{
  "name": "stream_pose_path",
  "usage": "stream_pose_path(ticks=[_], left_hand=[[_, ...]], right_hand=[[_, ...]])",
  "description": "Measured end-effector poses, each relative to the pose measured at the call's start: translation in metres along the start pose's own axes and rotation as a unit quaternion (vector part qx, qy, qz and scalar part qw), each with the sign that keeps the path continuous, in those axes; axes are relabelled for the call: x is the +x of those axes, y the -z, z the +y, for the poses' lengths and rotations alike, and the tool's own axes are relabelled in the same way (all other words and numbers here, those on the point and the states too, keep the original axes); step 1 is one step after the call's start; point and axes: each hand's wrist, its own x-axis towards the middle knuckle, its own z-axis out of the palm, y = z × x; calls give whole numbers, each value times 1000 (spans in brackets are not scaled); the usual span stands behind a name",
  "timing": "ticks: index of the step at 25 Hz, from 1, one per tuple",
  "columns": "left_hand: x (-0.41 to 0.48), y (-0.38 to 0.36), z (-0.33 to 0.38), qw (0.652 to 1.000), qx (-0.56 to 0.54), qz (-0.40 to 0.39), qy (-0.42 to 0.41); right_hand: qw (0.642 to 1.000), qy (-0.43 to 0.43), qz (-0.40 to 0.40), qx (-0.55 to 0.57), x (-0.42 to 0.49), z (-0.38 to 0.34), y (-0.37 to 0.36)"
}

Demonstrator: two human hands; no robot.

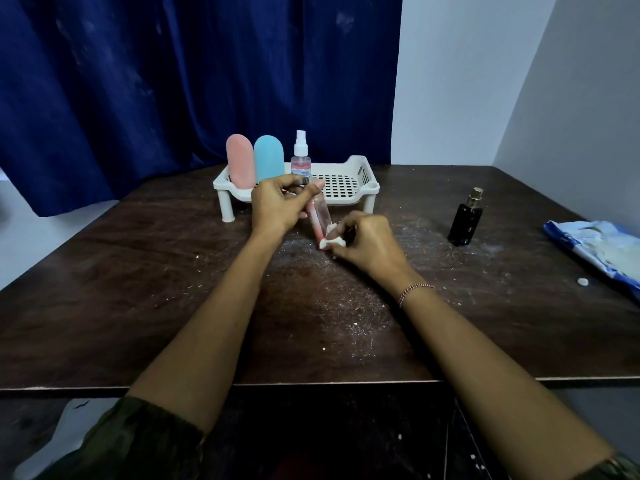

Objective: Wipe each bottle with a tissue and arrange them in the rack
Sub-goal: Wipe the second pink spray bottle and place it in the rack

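Left hand (277, 207) pinches the pink spray bottle (319, 216) by its top, tilted before the rack (370, 186) | right hand (369, 244) pinches tissue (333, 239) against its base | I should rotate it while wiping upward, grip steady.

The dark wooden surface (138, 306) before me is scuffed and dusted with white crumbs (349, 327). Behind it hangs a deep blue curtain (173, 81), a pale wall (485, 81) to its right. A crumpled blue-and-white packet (595, 244) lies at my far right, a small white scrap (583, 281) beside it.
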Motion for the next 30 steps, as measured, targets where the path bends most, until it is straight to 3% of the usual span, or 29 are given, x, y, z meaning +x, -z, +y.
stream_pose_path(ticks=[3,8,10,20,26,30], left_hand=[[-1,1,1,1000,-10,-7,3],[-4,-5,2,998,-28,-58,-26],[-4,-7,2,997,-18,-66,-41],[-1,-3,-4,997,-44,-63,-19],[-3,-5,0,985,36,-117,-119],[0,-3,2,983,40,-137,-118]], right_hand=[[998,40,0,-38,-1,-1,-1],[983,104,149,15,0,-2,4],[979,108,170,28,1,-1,5],[999,34,4,30,0,5,8],[979,106,157,69,1,3,8],[985,76,124,94,4,5,5]])
